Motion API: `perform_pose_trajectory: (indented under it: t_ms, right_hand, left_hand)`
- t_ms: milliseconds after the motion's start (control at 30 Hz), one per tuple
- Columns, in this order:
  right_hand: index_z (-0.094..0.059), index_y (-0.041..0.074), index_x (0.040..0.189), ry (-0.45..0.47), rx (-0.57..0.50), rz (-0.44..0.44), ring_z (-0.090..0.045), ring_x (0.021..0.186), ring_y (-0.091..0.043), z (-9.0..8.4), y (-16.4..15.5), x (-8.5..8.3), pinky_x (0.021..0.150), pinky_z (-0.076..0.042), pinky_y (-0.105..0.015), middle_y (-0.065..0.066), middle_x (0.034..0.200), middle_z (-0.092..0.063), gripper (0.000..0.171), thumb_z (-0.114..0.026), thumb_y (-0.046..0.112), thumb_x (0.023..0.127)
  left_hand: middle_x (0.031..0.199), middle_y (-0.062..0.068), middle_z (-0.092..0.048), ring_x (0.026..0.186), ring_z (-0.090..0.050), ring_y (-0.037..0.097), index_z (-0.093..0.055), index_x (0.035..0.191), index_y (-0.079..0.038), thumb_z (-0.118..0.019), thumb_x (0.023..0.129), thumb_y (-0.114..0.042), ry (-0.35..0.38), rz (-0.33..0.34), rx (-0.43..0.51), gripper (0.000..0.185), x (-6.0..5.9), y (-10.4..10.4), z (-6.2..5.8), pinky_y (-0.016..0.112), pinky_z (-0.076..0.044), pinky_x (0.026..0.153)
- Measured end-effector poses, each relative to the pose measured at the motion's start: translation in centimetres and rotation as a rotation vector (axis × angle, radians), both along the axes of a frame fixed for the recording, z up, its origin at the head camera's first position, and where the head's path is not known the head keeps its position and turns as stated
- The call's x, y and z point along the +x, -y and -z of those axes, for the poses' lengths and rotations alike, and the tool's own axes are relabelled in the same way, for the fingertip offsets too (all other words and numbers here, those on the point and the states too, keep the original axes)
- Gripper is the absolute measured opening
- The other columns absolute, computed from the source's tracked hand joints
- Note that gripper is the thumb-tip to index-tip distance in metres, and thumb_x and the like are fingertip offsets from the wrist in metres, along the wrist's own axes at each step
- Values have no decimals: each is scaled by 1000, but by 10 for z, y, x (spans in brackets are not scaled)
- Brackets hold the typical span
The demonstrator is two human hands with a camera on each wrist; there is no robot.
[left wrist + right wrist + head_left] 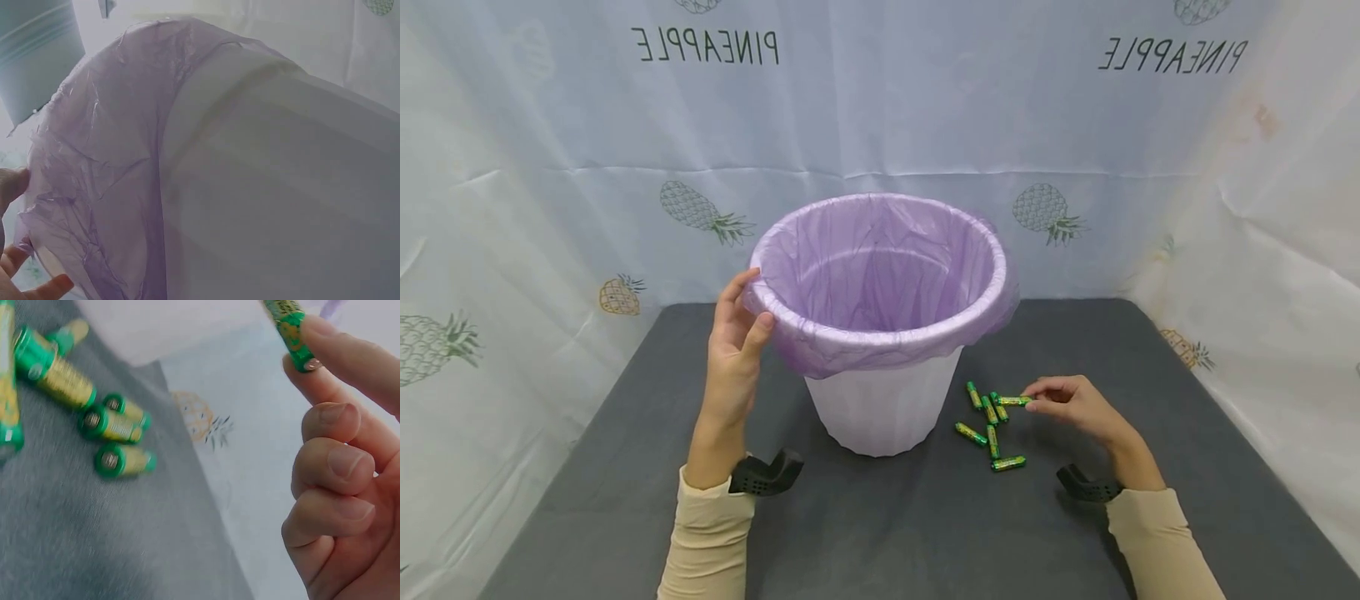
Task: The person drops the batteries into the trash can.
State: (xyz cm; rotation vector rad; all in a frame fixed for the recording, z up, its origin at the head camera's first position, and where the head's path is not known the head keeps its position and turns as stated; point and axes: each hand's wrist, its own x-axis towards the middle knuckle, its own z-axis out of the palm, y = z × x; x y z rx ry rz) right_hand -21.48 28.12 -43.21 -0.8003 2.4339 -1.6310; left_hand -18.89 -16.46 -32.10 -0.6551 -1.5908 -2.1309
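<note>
A white trash can (880, 404) stands upright, lined with a purple plastic bag (880, 354) folded over its rim. My left hand (733, 354) holds the left side of the rim, thumb and fingers spread against the bag-covered edge; in the left wrist view its fingertips (56, 286) show beside the wrinkled bag. My right hand (1075, 404) pinches a green and yellow battery (290, 331) between thumb and index finger, the other fingers curled in. Several matching batteries (1008, 463) lie loose on the table, right of the can.
The dark grey table (865, 525) reaches to a pale curtain (880, 108) printed with pineapples at the back and sides. A black wrist-worn camera mount (767, 473) juts out from the left wrist, and another mount (1088, 486) from the right.
</note>
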Motion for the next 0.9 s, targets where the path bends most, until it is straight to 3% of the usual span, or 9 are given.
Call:
perform_pose_trajectory:
  t_ms: [167,333,600,900]
  right_hand:
    - [-68,-2,99,-58,-34,-33,-33,51,-21,-8,5,6,45,-33,-31,0,67,-48,15,-60,-7,88]
    - [-69,4,100,-97,-72,-36,-33,52,-20,-21,9,11,45,-31,-34,2,68,-48,21,-58,-10,88]
    - [-70,15,100,-146,-153,-12,-33,52,-17,-55,20,21,44,-29,-33,10,68,-51,34,-56,-14,87]
    - [-68,12,102,-243,-216,-93,-30,53,-15,-94,31,28,45,-27,-29,5,68,-46,39,-53,-19,85]
  left_hand:
    - [118,-5,-54,109,-50,7,-43,136,-20,-54,96,-12,-1,6,-12,42,1,-1,0,20,-40,96]
    - [121,-4,-53,111,-50,8,-42,138,-20,-52,97,-12,-4,3,-18,42,2,-1,0,20,-40,97]
    - [117,-4,-53,106,-51,8,-43,138,-22,-51,97,-12,40,-16,-25,42,4,0,-1,21,-39,96]
    - [118,-3,-54,106,-51,8,-41,139,-21,-51,98,-12,51,-20,-37,43,5,1,-2,21,-39,97]
